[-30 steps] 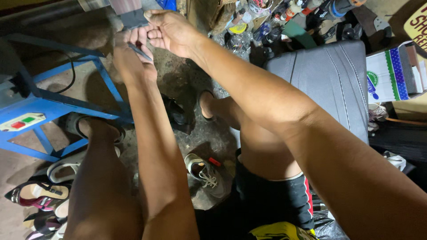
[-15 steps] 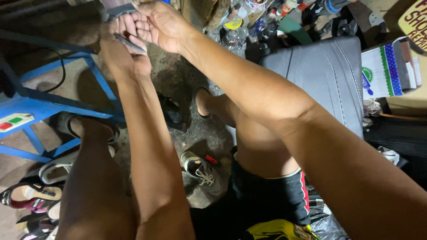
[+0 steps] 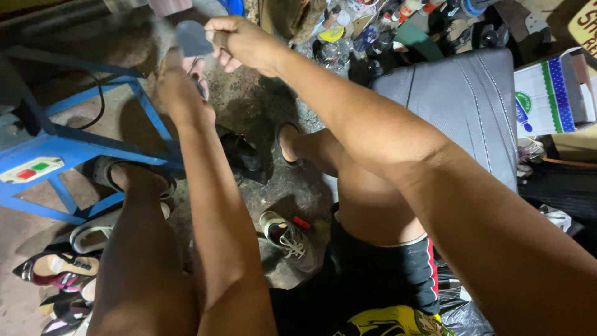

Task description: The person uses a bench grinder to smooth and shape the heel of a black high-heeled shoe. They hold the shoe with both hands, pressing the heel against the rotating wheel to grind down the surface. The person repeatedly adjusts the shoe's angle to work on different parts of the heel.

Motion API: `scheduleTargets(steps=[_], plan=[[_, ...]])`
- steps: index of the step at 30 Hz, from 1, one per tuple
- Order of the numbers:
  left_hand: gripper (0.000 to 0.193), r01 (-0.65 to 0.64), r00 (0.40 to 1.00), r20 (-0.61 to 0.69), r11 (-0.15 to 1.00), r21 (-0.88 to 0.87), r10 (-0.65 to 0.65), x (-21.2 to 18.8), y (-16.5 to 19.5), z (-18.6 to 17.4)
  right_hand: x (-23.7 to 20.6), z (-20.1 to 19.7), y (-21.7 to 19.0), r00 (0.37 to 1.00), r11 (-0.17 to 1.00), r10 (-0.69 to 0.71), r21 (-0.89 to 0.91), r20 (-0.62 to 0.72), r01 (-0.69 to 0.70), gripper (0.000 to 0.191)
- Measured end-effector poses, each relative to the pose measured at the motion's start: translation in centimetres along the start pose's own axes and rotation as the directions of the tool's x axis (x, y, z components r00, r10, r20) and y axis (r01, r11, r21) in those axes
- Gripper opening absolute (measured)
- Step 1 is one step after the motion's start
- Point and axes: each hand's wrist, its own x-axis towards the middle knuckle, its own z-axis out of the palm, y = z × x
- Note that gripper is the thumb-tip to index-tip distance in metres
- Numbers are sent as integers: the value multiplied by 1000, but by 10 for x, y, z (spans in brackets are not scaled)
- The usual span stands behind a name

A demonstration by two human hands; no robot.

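My right hand (image 3: 239, 40) reaches far forward and pinches a flat dark grey piece (image 3: 193, 37), shaped like a shoe sole, by its edge. Just below it my left hand (image 3: 180, 90) is blurred and closed around a small metal tool that looks like scissors (image 3: 199, 68), its loops showing beside the fingers. The two hands are a little apart, with the grey piece above the left hand. My bare legs stretch out below, each foot in a sandal on the dirty floor.
A blue metal frame (image 3: 93, 155) with a red and green switch box stands at left. A grey padded seat (image 3: 466, 106) is at right, next to a white box (image 3: 547, 93). A sneaker (image 3: 289, 239), a black shoe (image 3: 242, 155) and piled shoes (image 3: 56, 267) lie on the floor.
My hands were pressed together on the grey piece; now they have drawn apart, the right hand holding the piece higher and the left hand lower.
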Motion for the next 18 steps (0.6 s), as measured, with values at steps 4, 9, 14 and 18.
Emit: scheduleTargets(steps=[4,9,14,18], plan=[[29,-360,930,120,926,115,347,8,-10,-4,-1,-2,6,996,991,-61,-116,63,68,16],[25,-236,969,98,968,86,228,9,-11,-6,-4,-1,4,996,998,-56,-10,75,57,11],[23,-145,971,172,983,-114,164,0,-2,0,-3,-2,-5,1000,969,1,248,28,-8,6],[28,-98,983,138,977,-189,126,4,3,6,0,-1,-7,999,963,-34,267,27,26,8]])
